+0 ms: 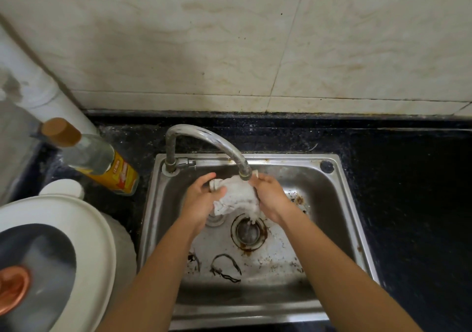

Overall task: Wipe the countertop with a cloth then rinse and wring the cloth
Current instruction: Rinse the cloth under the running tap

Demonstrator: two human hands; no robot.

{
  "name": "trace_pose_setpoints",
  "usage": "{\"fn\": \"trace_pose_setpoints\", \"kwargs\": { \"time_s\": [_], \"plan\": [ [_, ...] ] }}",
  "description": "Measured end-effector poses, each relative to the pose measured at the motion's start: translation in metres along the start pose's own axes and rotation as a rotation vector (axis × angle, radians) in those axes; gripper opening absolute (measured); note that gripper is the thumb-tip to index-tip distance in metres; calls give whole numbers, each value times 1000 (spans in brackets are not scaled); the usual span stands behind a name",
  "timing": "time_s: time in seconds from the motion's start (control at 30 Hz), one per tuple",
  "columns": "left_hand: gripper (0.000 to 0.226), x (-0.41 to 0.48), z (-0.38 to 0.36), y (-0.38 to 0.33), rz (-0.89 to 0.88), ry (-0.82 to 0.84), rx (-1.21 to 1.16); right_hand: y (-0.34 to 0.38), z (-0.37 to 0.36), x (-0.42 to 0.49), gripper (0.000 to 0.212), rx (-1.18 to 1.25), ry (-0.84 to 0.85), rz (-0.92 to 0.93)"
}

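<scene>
Both hands, left (pixel 201 199) and right (pixel 270 196), grip a white cloth (pixel 237 196) under the faucet (pixel 204 137); bottle (pixel 102 160) label unreadable.

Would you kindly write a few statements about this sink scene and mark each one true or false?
1. Both hands hold the cloth under the tap. True: left hand, right hand.
2. The cloth is dark blue. False: it is white.
3. A bottle with a brown cap stands left of the sink. True.
4. The cloth lies flat on the countertop. False: it is bunched over the sink.
</scene>
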State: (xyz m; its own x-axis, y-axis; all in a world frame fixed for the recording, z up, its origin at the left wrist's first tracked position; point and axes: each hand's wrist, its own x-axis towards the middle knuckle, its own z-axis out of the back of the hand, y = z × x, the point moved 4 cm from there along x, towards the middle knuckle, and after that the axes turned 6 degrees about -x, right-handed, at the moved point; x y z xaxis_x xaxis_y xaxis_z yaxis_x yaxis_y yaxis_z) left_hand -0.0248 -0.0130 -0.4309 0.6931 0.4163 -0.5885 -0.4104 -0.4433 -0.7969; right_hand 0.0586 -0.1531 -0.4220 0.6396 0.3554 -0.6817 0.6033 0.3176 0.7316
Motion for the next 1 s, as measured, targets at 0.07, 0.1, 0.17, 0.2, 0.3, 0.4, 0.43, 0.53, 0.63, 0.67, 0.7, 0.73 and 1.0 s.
{"fn": "trace_pose_setpoints", "kwargs": {
  "time_s": [0.07,0.1,0.17,0.2,0.3,0.4,0.43,0.53,0.63,0.67,0.7,0.73,1.0],
  "plan": [
    [26,1,5,-5,-66,-101,35,1,8,-1,32,92,86,55],
    [20,1,6,-9,-90,-117,60,1,12,0,46,114,128,87],
    [19,1,4,-17,-106,-109,110,4,18,-1,64,41,208,151],
    [22,2,4,-20,-88,-97,124,6,19,-3,64,-72,235,183],
    [24,4,-1,-26,8,14,125,11,17,-7,43,-567,194,293],
    [35,0,-11,-28,75,246,263,17,11,-5,27,-858,77,405],
    [48,-1,-13,-27,86,300,319,19,11,-3,22,-883,57,426],
    [69,7,-10,-26,-19,248,578,29,14,-3,17,-864,43,407],
    [40,8,-4,-33,-188,166,614,33,26,-2,11,-905,43,352],
    [37,7,-4,-33,-206,184,615,33,30,-3,15,-915,47,336],
    [41,7,-4,-33,-206,198,620,34,33,-4,18,-904,54,317],
    [49,6,-4,-32,-191,208,641,34,35,-3,20,-878,60,305],
    [61,0,-32,-21,-232,339,709,41,27,-6,11,-765,168,301]
  ]
}}
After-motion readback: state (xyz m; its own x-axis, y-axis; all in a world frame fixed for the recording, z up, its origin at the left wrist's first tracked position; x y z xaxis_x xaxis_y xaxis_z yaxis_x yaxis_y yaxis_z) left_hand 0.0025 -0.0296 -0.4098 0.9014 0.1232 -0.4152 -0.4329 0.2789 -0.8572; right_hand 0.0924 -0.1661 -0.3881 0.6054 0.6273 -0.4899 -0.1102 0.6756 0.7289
